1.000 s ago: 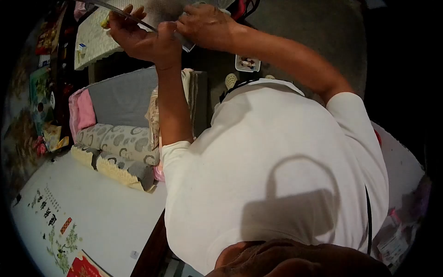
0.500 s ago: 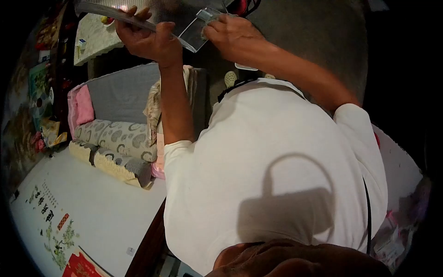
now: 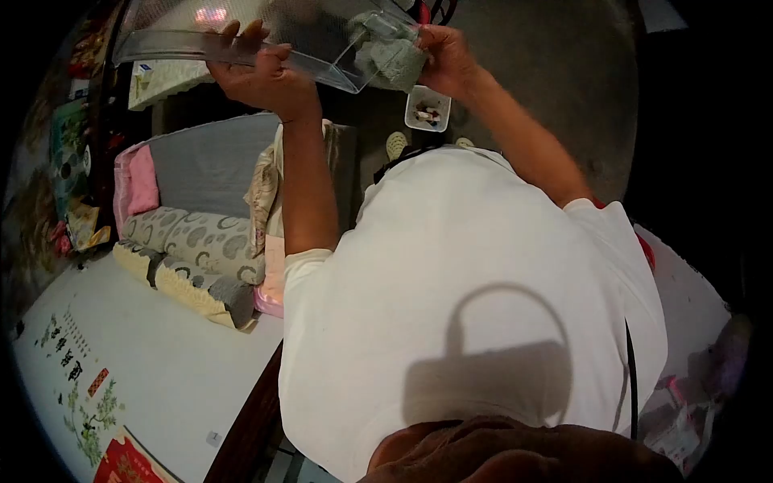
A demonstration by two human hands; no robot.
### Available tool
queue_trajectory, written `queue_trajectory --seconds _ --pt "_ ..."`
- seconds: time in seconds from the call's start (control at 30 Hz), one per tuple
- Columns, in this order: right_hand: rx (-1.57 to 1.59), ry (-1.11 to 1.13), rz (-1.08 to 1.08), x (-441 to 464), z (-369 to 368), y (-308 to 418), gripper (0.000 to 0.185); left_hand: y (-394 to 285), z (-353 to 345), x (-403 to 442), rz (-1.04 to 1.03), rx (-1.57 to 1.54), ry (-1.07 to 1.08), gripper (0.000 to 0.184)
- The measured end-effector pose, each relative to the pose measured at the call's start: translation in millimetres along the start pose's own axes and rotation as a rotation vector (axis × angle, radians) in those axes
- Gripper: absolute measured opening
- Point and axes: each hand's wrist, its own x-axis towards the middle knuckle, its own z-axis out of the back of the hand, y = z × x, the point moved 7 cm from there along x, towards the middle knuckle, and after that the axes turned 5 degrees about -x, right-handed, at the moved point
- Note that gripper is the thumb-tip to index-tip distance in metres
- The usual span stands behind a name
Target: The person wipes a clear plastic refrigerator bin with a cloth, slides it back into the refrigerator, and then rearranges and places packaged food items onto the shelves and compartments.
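Note:
A clear plastic drawer-like bin (image 3: 165, 46) is held up at the top of the view, its far part cut off by the frame edge. My left hand (image 3: 270, 84) is closed on the rim of its near wall, fingers curled over. My right hand (image 3: 449, 63) grips a pale grey-green cloth (image 3: 400, 66) at the bin's right corner. Part of the cloth shows behind the clear wall; the rest bunches up outside it.
On the floor below my right hand stands a small white bin (image 3: 427, 109) with scraps inside. A sofa (image 3: 213, 165) with patterned cushions and a pink cloth is on the left. Beyond it is a table (image 3: 173, 84) with a light cover.
My right hand has moved right, and more of the cloth now shows. The clear bin has tilted, exposing more of its near wall. The small floor bin has come into fuller view.

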Motion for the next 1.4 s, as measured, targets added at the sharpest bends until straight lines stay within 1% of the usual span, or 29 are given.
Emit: queue_trajectory --seconds 0.03,0.07,0.13,0.17,0.2,0.23,0.27,0.33,0.43,0.47,0.53,0.57,0.6,0.67,0.73,0.77,0.83,0.87,0.9,0.97,1.0,1.07,1.13,1.2,1.27,1.37,1.4 --pt "0.089 0.084 -0.032 1.4 -0.4 -4.6 0.043 1.2 0.3 -2.9 -0.042 0.003 0.021 0.073" --pt "0.089 0.085 -0.034 -0.5 -5.5 -3.3 0.043 -5.1 -5.1 -2.7 -0.084 0.005 0.043 0.074" --pt "0.093 0.026 0.048 -5.0 -12.8 1.6 0.049 -6.4 -4.1 -4.7 0.007 -0.088 -0.066 0.08" --pt "0.094 -0.003 0.085 -7.7 -17.6 4.0 0.053 -5.4 -3.9 -7.9 0.007 -0.079 -0.074 0.08" --pt "0.095 0.0 0.073 -10.7 -24.7 3.8 0.053 -6.4 -3.8 -10.7 -0.028 -0.079 -0.074 0.084" --pt "0.058 -0.029 0.115 -12.6 -29.4 10.0 0.051 -8.1 -3.6 -11.4 -0.067 -0.083 -0.072 0.088" --pt "0.02 -0.059 0.159 -13.6 -30.4 14.3 0.049 -8.7 -1.9 -11.6 -0.068 -0.08 -0.074 0.088" --pt "0.053 -0.03 0.135 -11.3 -27.9 11.3 0.047 -6.9 0.5 -13.6 -0.022 -0.146 -0.085 0.093" --pt "0.098 0.017 0.122 -9.9 -29.7 3.6 0.044 -16.7 -8.6 -12.8 0.008 -0.202 -0.085 0.094" --pt "0.114 0.036 0.129 -9.2 -29.8 2.0 0.044 -14.7 -9.2 -14.1 0.011 -0.2 -0.087 0.094" --pt "0.105 0.011 0.129 -6.8 -24.7 -1.1 0.042 -24.5 -18.1 -16.2 -0.16 -0.053 0.087 0.091" --pt "0.094 -0.013 0.135 -6.6 -22.6 -2.0 0.041 -21.9 -15.5 -16.0 -0.157 -0.053 0.087 0.091" --pt "0.096 -0.018 0.135 -7.6 -21.4 -2.9 0.041 -14.8 -11.3 -14.7 -0.112 -0.088 0.06 0.089" --pt "0.099 0.024 0.117 -9.8 -21.5 -3.0 0.036 -5.1 -5.6 -12.6 -0.065 -0.129 0.032 0.087" --pt "0.07 0.023 0.117 -11.9 -16.9 -4.2 0.034 -2.7 -2.7 -13.0 -0.091 0.048 0.064 0.083" --pt "0.04 0.028 0.117 -11.9 -16.6 -4.0 0.032 -2.8 -3.9 -13.9 -0.091 0.046 0.064 0.083" --pt "0.032 0.043 0.108 -12.2 -13.0 -7.3 0.034 5.3 -4.5 -21.8 0.021 -0.085 0.004 0.08" --pt "0.022 0.06 0.099 -12.7 -15.9 -7.8 0.035 3.6 -7.5 -24.7 0.024 -0.083 0.004 0.08" --pt "0.022 0.06 0.098 -15.2 -18.3 -9.2 0.035 -0.1 -12.0 -26.4 0.011 -0.078 0.004 0.08" --pt "0.034 -0.046 0.105 -21.6 -16.1 -13.4 0.042 1.4 -12.8 -25.8 -0.005 -0.076 0.001 0.08" --pt "0.033 -0.048 0.104 -21.0 -13.7 -14.9 0.042 0.3 -11.9 -23.4 -0.057 0.025 0.061 0.08" --pt "0.062 0.047 0.064 -17.8 -15.3 -20.5 0.047 -1.0 -11.5 -23.4 -0.106 0.129 0.119 0.081" --pt "0.058 0.034 0.073 -14.6 -11.2 -21.4 0.047 9.7 0.6 -20.8 0.082 -0.109 -0.023 0.08" --pt "0.054 0.023 0.077 -14.0 -13.7 -20.4 0.046 6.0 -0.2 -22.2 0.091 -0.074 -0.026 0.08" --pt "0.13 0.062 0.022 -12.4 -17.6 -18.6 0.045 7.7 0.7 -22.5 0.095 -0.046 -0.032 0.079" --pt "0.086 0.116 0.048 -10.5 -17.1 -18.3 0.042 3.9 3.9 -23.6 0.048 -0.043 -0.012 0.082" --pt "0.084 0.117 0.042 -9.0 -13.0 -20.5 0.042 -1.2 1.9 -23.7 0.059 0.042 0.004 0.082"
